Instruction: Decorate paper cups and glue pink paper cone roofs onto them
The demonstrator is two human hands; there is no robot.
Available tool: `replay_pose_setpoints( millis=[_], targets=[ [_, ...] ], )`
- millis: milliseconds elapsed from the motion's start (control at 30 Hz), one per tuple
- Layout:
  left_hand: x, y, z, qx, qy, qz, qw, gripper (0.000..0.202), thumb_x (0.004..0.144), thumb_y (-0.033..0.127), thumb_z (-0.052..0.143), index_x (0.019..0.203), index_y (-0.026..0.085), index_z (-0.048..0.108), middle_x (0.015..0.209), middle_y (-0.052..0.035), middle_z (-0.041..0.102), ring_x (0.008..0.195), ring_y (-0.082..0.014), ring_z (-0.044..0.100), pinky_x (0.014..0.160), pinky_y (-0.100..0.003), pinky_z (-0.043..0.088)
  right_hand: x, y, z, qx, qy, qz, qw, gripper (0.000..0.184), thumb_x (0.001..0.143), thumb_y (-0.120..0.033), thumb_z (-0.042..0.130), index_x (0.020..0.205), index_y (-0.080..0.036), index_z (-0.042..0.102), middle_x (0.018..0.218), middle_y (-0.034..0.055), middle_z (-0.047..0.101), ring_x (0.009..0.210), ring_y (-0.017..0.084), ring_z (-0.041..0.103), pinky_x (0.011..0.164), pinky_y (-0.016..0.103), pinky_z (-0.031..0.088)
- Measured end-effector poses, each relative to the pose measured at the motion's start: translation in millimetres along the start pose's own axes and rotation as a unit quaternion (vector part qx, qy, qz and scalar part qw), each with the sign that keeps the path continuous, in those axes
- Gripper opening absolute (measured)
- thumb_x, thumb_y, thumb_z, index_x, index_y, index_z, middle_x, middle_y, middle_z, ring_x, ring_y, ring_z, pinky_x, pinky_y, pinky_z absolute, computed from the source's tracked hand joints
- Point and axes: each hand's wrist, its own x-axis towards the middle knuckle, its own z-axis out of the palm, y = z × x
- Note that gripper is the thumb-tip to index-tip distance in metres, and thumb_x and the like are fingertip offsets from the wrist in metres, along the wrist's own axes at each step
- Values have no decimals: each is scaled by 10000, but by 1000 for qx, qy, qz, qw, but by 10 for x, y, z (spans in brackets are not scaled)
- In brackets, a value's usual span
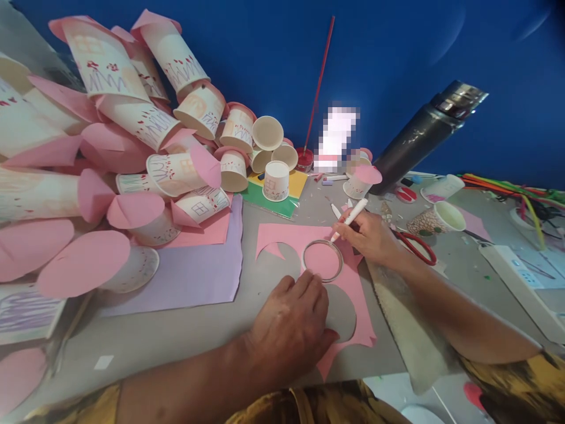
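Note:
A sheet of pink paper (353, 277) with round holes cut from it lies on the table in front of me. On it rests a round metal ring (303, 259), with pink paper showing through its middle. My left hand (293, 321) lies over the sheet, its fingers bunched and pressing on the ring's near rim. In my right hand (369, 235) is a white marker (351, 218), held slanted with its tip down at the ring's far right edge. The left thumb is partly over a cut hole.
Decorated paper cups (132, 118) with pink paper tops are piled at the left, beside purple paper (194, 277). Behind my right hand are red-handled scissors (417, 247), a patterned cup (436, 219) and a dark flask (415, 141). A power strip (521, 282) lies far right.

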Motion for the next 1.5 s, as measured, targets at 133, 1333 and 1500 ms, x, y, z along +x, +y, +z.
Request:
replay_pose_setpoints(
  millis=[133,1333,1500],
  targets=[
    [6,1,-6,19,2,8,1000,557,903,490,683,1210,26,666,1292,-226,696,1191,-356,640,871,-451,536,-202,143,47,28,43,50,997,288,900,-465,609,776,-209,655,553,-17,635,502,169,562,544,291,389],
    [49,-252,-110,-59,-14,-26,998,981,802,3,409,1593,133,-157,1009,-107,763,901,-278,726,744,-430,578,-1132,-225,456,26,119,-118,985,230,1017,-379,582,894,-216,686,786,43,766,685,186,715,648,277,527],
    [75,-231,-142,-40,-37,-36,998,981,818,9,400,1577,113,-211,970,-105,771,882,-282,736,731,-417,573,-1082,-249,549,29,111,-171,979,207,1030,-376,568,953,-227,689,822,57,785,746,209,743,687,313,559]
  ],
)
